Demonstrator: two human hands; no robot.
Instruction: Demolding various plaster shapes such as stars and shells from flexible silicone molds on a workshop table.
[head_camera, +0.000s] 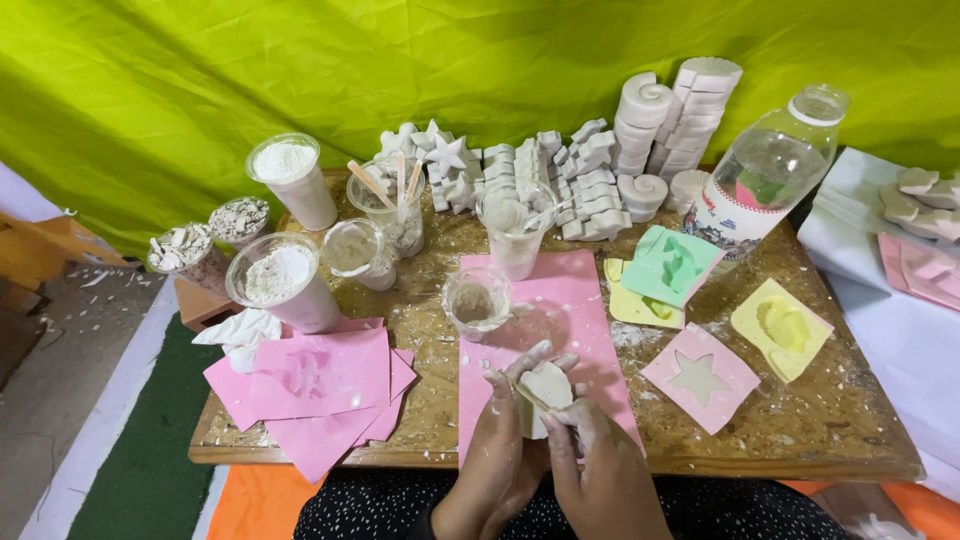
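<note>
Both hands meet low at the table's near edge; the left hand cups a small white plaster cast from below and behind, while the right hand pinches its right side with thumb and fingers; both are closed on the piece, dusted white. The cast sits above the lower end of a pink sheet; whether a mould skin clings to it cannot be told.

Just beyond the hands, on that sheet: a small clear cup with grey residue; behind it a taller plastic cup smeared white.

To the right on the wooden table: a pink star mould, filled level with pale material; a yellow mould and a green mould, both apparently empty; a large clear bottle leaning.

To the left: loose pink sheets; two cups of white powder; a cup with wooden sticks; two small tubs of broken plaster bits.

Along the back edge: stacked finished casts, stars, shells and blocks, many rows deep.

Judgement on progress: well advanced; a large batch is done, one piece is in hand, one star fill appears to be setting; the empty moulds and full powder cups suggest more pours remain.
</note>
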